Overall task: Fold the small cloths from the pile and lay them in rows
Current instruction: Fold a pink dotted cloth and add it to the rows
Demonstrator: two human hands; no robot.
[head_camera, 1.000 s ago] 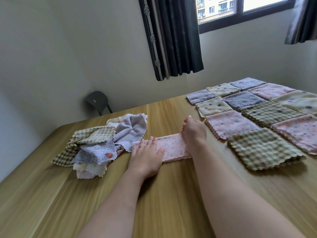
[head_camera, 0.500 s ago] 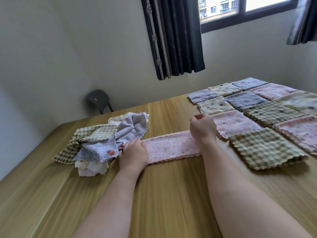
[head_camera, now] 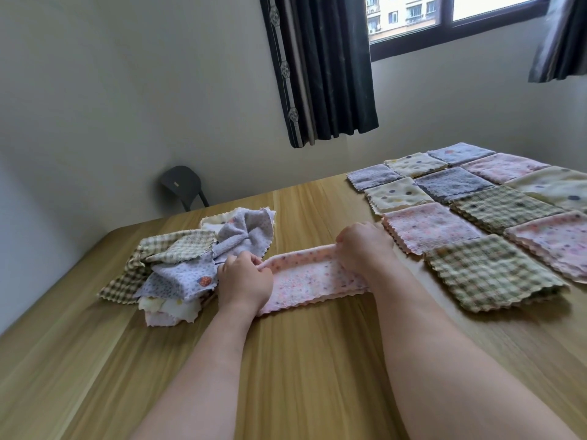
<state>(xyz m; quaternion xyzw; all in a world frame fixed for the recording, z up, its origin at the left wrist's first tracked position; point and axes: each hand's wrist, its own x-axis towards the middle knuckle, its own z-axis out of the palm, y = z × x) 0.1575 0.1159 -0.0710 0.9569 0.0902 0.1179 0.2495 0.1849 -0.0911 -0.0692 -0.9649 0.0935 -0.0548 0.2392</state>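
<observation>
A pink dotted cloth (head_camera: 309,277) lies folded into a long strip on the wooden table (head_camera: 301,360). My left hand (head_camera: 244,279) grips its left end with curled fingers. My right hand (head_camera: 365,246) pinches the far edge near its right end. A loose pile of cloths (head_camera: 187,265), checked, lilac and cream, lies just left of my left hand. Folded cloths in rows (head_camera: 486,211) cover the table's right side, the nearest a green checked one (head_camera: 492,271).
A dark chair (head_camera: 182,185) stands behind the table's far left edge by the wall. Dark curtains (head_camera: 320,68) hang beside a window (head_camera: 444,14) at the back. Bare wood stretches in front of the strip toward me.
My left hand went from lying flat on the strip to gripping its left end. My right hand stayed at the right end, now pinching the far edge. The strip looks longer.
</observation>
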